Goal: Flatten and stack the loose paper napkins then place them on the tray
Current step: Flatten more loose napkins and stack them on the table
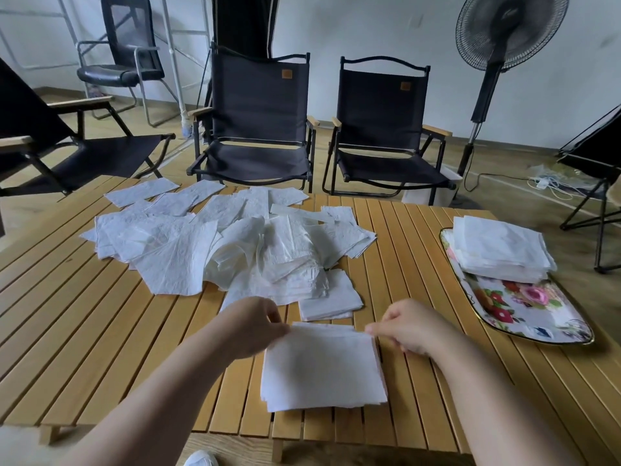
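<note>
A big heap of loose white paper napkins (235, 240) covers the far middle of the slatted wooden table (100, 314). In front of me lies a small flat stack of napkins (322, 368). My left hand (252, 326) pinches the top napkin's far left corner, and my right hand (410, 326) pinches its far right corner. One more flat napkin (332, 297) lies just beyond the stack. At the right, a floral tray (524, 311) holds a neat pile of stacked napkins (500, 248) on its far end.
Two black folding chairs (258, 122) (383, 129) stand behind the table, with another at the left (50, 146). A standing fan (497, 62) and floor cables (551, 183) are at the back right. Bare table shows at the front left.
</note>
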### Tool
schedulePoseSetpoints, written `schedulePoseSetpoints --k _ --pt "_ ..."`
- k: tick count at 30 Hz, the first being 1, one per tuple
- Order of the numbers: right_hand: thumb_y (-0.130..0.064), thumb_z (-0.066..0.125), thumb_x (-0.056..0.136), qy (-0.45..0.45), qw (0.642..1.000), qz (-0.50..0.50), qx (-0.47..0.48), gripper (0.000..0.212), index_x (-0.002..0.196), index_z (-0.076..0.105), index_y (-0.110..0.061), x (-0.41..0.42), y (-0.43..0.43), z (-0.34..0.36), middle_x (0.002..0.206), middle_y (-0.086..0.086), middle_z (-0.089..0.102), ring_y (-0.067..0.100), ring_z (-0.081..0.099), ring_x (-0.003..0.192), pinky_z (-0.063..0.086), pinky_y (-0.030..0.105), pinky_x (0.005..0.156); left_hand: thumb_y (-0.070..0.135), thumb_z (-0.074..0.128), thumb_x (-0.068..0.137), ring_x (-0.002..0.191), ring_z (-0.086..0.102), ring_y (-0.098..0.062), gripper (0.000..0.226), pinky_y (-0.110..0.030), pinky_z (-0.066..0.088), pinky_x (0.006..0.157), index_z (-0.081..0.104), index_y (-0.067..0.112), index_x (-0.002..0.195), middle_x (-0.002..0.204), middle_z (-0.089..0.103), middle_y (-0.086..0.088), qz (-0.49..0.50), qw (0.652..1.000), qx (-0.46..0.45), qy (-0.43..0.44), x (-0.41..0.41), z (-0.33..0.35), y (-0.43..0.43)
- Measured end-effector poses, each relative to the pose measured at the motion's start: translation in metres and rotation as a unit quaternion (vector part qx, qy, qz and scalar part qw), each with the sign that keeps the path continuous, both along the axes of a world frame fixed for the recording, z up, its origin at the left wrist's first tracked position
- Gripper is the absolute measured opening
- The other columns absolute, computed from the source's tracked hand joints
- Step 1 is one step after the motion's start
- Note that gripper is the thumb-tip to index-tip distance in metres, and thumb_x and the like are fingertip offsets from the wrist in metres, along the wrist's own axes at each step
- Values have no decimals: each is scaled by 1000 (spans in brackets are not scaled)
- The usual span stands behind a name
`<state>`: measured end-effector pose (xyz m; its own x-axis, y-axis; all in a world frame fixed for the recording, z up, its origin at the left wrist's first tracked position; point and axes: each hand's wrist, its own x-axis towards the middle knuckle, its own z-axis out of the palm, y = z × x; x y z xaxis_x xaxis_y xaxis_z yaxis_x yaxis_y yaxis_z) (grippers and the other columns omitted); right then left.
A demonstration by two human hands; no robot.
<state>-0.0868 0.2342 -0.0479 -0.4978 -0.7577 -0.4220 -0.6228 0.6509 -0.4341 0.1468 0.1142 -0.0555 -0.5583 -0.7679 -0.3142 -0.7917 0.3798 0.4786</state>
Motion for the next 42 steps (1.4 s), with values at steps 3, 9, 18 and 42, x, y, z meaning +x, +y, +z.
schedulePoseSetpoints --k 3,9,18,42 --pt "-26 74 89 6 990 -66 -127 16 103 66 -24 -2 -12 -18 97 -5 67 14 64 83 51 26 63 43 58 95 73 60 -8 16 -25 43 58 61 28 94 86 63 8 29 999 -24 24 -2 2 -5" --pt "-11 73 90 23 984 -6 -177 43 128 64 -30 -1 -41 -44 118 -7 61 11 59 100 43 13 69 44 58 94 76 65 -12 16 -32 56 73 62 29 97 89 67 5 31 999 -19 29 0 -2 -10" --pt "-22 59 100 104 976 53 -184 8 94 60 -27 -3 -44 -48 106 -10 55 4 53 84 39 13 64 43 55 96 81 65 -11 22 -34 56 76 64 26 104 93 67 6 29 998 -34 41 -2 -2 -11" --pt "-17 74 88 -43 942 79 -322 21 100 64 -31 18 -19 8 99 -14 71 -2 66 91 59 24 77 34 65 94 79 61 10 12 -22 47 67 74 25 95 91 69 17 8 966 -56 254 -22 -5 -10"
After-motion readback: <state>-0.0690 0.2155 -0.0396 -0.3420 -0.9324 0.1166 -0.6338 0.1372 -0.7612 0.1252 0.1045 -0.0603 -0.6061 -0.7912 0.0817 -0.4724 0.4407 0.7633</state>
